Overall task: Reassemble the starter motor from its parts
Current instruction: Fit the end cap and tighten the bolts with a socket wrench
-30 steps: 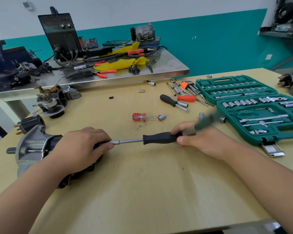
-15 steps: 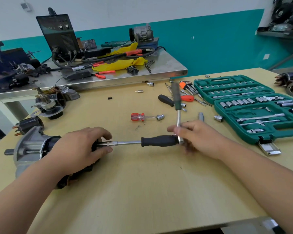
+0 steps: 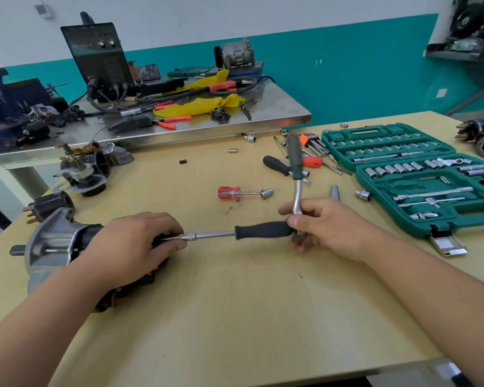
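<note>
Starter motor (image 3: 53,247) lies on the table (image 3: 235,317), left hand (image 3: 132,244) curled round its body. Right hand (image 3: 327,227) pinches the ratchet (image 3: 295,160) head at the driver (image 3: 263,230) butt; driver shaft runs straight left into the motor, ratchet handle pointing away

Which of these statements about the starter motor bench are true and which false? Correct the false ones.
1. The left hand holds the starter motor. True.
2. The green socket set case is shut. False: it lies open.
3. The right hand grips a ratchet at the end of the black-handled socket driver. True.
4. The red-handled screwdriver is in the left hand. False: it lies on the table, untouched.
</note>
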Tool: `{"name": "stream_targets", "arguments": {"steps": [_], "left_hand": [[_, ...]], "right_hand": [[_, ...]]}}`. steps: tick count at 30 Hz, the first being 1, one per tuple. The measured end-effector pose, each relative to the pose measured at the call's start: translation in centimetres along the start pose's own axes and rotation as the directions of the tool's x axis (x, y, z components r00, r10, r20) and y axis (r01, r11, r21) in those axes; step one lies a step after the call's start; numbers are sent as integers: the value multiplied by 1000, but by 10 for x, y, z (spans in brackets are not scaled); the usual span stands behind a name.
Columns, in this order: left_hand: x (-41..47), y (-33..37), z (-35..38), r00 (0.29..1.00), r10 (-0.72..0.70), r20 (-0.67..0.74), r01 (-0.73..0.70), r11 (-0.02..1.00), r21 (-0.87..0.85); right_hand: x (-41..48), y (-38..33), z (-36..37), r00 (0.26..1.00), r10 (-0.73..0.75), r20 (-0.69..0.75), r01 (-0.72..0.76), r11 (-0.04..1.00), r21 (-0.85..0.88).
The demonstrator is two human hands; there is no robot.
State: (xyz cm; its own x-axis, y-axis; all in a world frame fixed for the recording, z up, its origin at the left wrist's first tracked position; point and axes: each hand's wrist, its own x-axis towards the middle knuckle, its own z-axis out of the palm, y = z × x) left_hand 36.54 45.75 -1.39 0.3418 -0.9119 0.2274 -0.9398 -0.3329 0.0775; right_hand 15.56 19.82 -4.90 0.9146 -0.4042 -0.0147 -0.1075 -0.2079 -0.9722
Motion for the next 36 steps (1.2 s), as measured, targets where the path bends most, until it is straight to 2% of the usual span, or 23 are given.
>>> {"name": "stream_targets", "arguments": {"steps": [3, 6, 9, 12, 14, 16, 19, 22, 25, 28, 29, 32, 35, 36], "left_hand": [[1, 0, 1, 1000, 8, -2, -8, 1000, 21], [0, 0, 0, 1000, 6, 1, -6, 1000, 27], [-1, 0, 1, 1000, -11, -15, 11, 1000, 3], [-1, -1, 1, 1000, -12, -27, 12, 1000, 2], [-1, -2, 2, 1000, 4, -23, -4, 1000, 3], [-1, -1, 1, 1000, 14, -13, -13, 1000, 12], [-2, 0, 1, 999, -30, -29, 29, 1000, -10], [-2, -1, 2, 1000, -4, -27, 4, 1000, 2], [-2, -2, 2, 999, 9, -38, -9, 1000, 2], [-2, -1, 3, 998, 39, -51, -39, 999, 3], [-2, 0, 2, 998, 46, -49, -45, 999, 14], [-3, 0, 3, 998, 23, -61, -22, 1000, 15], [-3, 0, 4, 998, 0, -68, 1, 1000, 6], [-2, -1, 4, 998, 6, -59, -5, 1000, 12]], "right_hand": [[-4, -3, -5, 998, -50, 35, 55, 984, -168], [-5, -7, 8, 1000, 15, -14, -16, 994, -105], [-3, -6, 9, 998, 53, -43, -61, 977, -206], [-6, -7, 1, 1000, -21, 5, 21, 994, -111], [-8, -7, -2, 997, -59, 44, 65, 987, -148], [-7, -6, 1, 1000, -21, 5, 21, 993, -120], [-4, -4, 4, 997, 41, -65, -53, 981, -188], [-5, -3, 2, 1000, -19, -11, 18, 992, -125], [-6, -2, -5, 995, -84, 49, 95, 954, -285], [-6, -5, -2, 998, -48, -39, 41, 987, -155], [-4, -5, 0, 997, -25, -70, 14, 988, -153], [-5, -3, 2, 998, 38, -42, -46, 977, -208], [-9, -4, 0, 999, -35, 7, 36, 986, -161], [-9, -3, -4, 997, -66, 30, 70, 978, -197]]}}
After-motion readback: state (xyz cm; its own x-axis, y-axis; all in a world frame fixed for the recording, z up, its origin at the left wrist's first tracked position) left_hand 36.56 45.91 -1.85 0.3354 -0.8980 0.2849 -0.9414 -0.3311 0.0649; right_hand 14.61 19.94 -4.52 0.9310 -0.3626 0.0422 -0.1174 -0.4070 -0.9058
